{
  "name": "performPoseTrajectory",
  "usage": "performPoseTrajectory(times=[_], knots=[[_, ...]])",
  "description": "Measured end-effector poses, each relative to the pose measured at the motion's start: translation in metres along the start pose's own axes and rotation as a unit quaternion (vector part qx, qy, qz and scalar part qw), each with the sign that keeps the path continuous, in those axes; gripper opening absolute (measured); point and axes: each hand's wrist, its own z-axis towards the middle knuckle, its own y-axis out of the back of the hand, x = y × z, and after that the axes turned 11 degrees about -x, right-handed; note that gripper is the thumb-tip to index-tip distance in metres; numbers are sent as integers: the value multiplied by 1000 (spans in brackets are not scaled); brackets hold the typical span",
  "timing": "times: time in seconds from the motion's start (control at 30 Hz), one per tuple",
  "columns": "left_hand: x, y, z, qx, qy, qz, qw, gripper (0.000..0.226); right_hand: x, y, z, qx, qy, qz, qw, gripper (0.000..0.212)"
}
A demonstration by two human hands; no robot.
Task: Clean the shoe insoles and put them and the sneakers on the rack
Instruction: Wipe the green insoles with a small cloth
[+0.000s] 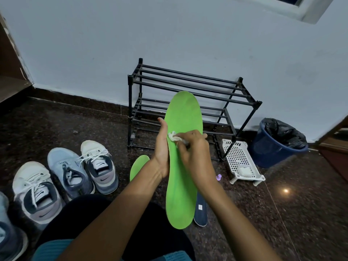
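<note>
Presently the rack (188, 85) stands beyond the fingertips, against the wall. Three sneakers (68, 172) sit well to the left of the left hand; a fourth is cut off at the frame edge.

The green insole (183, 176) is held off the floor between both hands, toe end above the fingers and heel end toward the person. Judged light, thin and flexible, it would likely bow if gripped by one end. It is best held mid-length at the edge, with support behind.

The left hand (162, 149) grips its left edge with the thumb along the rim; the fingers behind are hidden. The right hand (194, 147) has its fingers curled, pinching a white wad (174, 136) against the insole face.

Whether the wad is cloth or tissue cannot be told. A second green insole (138, 166) is part-hidden behind the left wrist. A dark blue insole (200, 210) lies mostly covered below the right wrist.
</note>
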Motion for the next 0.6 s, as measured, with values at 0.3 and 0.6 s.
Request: performPoseTrajectory(times=[0.3,0.6], knots=[[-10,-1,2,-4,-13,-50,999,103,3,3,-30,7,10,29,999,18],[-14,-1,0,-27,-24,-55,998,103,-3,-2,-28,3,2,13,1000,20]])
